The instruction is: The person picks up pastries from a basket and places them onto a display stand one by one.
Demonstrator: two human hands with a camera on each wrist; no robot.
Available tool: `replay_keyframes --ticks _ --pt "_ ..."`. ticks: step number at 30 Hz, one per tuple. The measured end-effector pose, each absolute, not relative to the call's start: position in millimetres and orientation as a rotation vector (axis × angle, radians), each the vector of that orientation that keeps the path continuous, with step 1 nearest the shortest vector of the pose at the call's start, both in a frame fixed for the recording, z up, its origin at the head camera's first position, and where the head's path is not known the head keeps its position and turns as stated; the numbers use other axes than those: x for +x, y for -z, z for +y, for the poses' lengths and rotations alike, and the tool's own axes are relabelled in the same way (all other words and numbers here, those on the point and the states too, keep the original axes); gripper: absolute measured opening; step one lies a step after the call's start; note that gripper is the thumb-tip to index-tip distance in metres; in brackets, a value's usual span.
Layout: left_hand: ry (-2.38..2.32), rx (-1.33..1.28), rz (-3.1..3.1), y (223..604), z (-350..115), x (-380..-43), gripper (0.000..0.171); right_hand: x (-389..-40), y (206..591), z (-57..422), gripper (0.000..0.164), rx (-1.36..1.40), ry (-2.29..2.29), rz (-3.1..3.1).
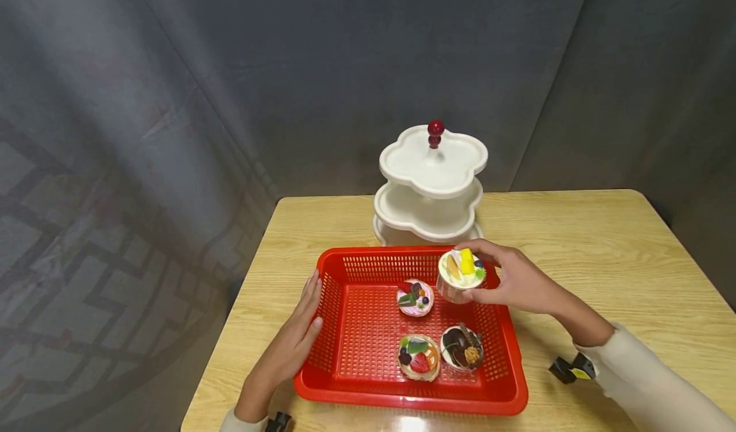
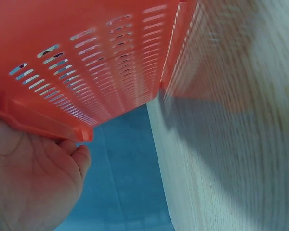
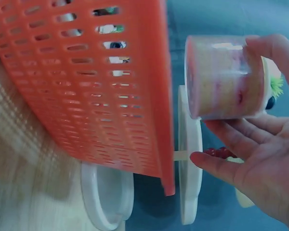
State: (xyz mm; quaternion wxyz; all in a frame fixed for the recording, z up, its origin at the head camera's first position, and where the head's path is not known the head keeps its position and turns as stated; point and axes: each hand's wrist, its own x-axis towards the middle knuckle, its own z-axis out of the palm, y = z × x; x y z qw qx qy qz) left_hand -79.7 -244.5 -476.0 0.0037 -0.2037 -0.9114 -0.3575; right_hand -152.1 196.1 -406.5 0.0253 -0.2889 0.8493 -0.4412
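My right hand [image 1: 517, 280] grips a clear cup of layered cake [image 1: 460, 277] by its sides, above the right part of the red basket [image 1: 368, 395]. Cream, yellow fruit pieces and a blueberry top it; in the right wrist view, the cake cup [image 3: 226, 79] shows sponge and pink layers. The fingers of my left hand [image 1: 290, 336] lie fairly straight along the basket's left rim. Inside the basket are a pink-cream fruit cupcake [image 1: 415, 298], a strawberry-topped tart [image 1: 418, 358] and a cup with dark cherries and a walnut [image 1: 462, 347].
Behind the basket stands a white three-tier stand [image 1: 434, 163] with a red knob [image 1: 436, 128] on top. Both are on a light wooden table [image 1: 581, 240]. Grey curtains [image 1: 368, 68] hang behind and to the left of it.
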Motion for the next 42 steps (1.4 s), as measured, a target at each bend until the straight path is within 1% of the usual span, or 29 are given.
replay_keyframes --ticks 8,23,37,42 --pt "1.116 -0.599 -2.859 474.3 -239.7 -80.8 0.07 -150.4 381.7 195.5 0.07 -0.83 1.429 2.771" --pt "1.086 -0.571 -2.877 473.6 -235.1 -77.3 0.069 -163.1 331.9 191.3 0.07 -0.668 1.499 2.894" --pt "1.128 -0.556 -2.879 478.6 -233.0 -79.2 0.069 -187.7 317.8 184.3 0.067 -0.713 1.567 2.945" --pt "1.126 -0.545 -2.874 479.3 -232.6 -79.2 0.067 -197.9 310.0 184.5 0.069 -0.62 1.553 2.964"
